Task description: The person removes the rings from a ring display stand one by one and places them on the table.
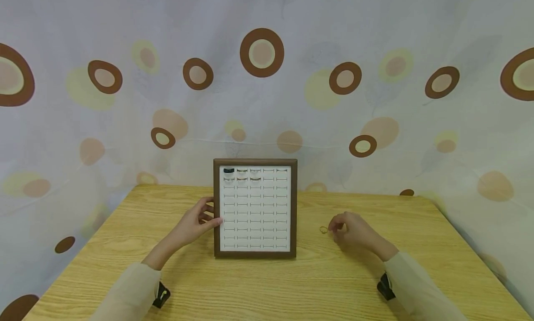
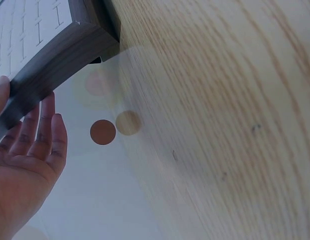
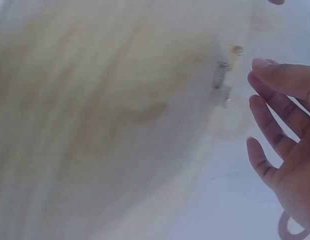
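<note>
A brown-framed display board (image 1: 293, 210) with a white slotted panel stands on the table, leaning slightly back. Several rings sit in its top two rows, mostly toward the left, among them a black ring (image 1: 228, 171). My left hand (image 1: 193, 223) grips the board's left side, thumb on the front and fingers behind the frame (image 2: 49, 65). On the table to the right of the board is a gold ring (image 1: 323, 229). Close beside it are the fingertips of my right hand (image 1: 352, 231). In the blurred right wrist view, the right hand (image 3: 290, 120) has loosely bent fingers, apart from the small shiny pieces.
The wooden table (image 1: 258, 288) reaches back to a pale curtain (image 1: 292, 108) printed with brown and yellow circles. Black wrist devices (image 1: 162, 294) show under both beige sleeves (image 1: 129, 288).
</note>
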A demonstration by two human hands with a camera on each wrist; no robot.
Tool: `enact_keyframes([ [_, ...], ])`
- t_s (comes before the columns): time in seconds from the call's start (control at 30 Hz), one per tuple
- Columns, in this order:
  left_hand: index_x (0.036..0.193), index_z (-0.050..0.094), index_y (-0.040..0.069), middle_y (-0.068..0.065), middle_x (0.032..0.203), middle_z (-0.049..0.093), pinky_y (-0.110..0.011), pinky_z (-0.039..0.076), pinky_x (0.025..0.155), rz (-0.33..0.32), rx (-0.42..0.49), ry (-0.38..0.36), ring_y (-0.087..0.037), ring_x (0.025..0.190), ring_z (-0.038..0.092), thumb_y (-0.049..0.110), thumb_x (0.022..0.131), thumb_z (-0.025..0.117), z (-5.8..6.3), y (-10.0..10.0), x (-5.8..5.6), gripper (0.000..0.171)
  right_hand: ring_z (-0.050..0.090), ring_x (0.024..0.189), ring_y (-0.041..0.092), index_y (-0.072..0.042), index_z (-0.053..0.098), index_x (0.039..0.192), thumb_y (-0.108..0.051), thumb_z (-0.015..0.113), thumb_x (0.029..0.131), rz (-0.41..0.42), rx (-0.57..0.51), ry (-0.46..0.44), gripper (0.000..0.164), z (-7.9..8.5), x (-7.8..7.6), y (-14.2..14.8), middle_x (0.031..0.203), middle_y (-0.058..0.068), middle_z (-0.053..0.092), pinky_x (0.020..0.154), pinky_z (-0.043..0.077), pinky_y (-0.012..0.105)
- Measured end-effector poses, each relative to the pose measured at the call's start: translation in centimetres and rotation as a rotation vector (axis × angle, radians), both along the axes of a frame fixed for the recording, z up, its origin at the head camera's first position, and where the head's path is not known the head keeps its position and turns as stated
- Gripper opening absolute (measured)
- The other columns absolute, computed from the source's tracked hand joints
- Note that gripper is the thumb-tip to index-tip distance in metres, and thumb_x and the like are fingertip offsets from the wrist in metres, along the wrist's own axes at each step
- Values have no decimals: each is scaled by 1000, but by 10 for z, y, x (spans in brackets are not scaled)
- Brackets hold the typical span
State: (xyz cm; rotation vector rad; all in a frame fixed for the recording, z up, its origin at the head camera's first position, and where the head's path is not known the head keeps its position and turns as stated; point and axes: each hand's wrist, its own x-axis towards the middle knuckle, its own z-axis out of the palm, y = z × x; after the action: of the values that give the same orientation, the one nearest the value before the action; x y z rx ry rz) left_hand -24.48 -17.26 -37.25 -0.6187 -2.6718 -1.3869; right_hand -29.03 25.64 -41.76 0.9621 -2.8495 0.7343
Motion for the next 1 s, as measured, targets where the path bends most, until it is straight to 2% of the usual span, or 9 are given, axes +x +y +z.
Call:
enact_keyframes([
  [0.2,133,34,-4,-25,108,60,-38,51,78,-3,6,-5,-33,92,62,12,87,62,0,0,0,56,58,77,18,-6,68,89,1,66,78,-21,-7,114,13,18,2,-11,86,5,67,69,50,40],
  [0.5,133,34,-5,-25,109,59,-38,51,78,-9,5,-5,-33,92,62,11,87,62,-2,-1,-1,56,57,78,21,-6,67,94,-2,70,76,-44,-20,235,18,37,-1,-24,84,3,65,70,48,39],
  [0.73,134,35,2,-20,110,60,-35,51,78,3,5,5,-27,92,63,21,86,64,-25,-9,-17,59,56,78,21,-7,67,94,-4,71,77,-42,-44,303,17,55,-1,-33,84,4,66,71,45,36],
  [0.83,134,35,4,-19,111,60,-35,51,79,-3,8,4,-26,92,63,25,86,64,-29,-11,-21,60,56,78,22,-7,67,93,-4,71,77,-32,-62,337,17,63,1,-37,84,5,65,71,45,37],
  [0.93,134,35,4,-19,111,60,-37,51,79,-6,13,5,-27,93,63,24,86,64,-29,-11,-21,60,57,78,23,-6,66,93,-4,71,76,-16,-80,377,18,70,2,-41,85,5,65,71,45,37],
  [1.0,134,34,1,-21,111,59,-38,51,79,-6,6,2,-29,93,63,20,87,62,-21,-8,-15,58,56,78,22,-7,66,92,-3,72,76,-5,-91,411,18,74,3,-44,85,5,65,70,45,36],
])
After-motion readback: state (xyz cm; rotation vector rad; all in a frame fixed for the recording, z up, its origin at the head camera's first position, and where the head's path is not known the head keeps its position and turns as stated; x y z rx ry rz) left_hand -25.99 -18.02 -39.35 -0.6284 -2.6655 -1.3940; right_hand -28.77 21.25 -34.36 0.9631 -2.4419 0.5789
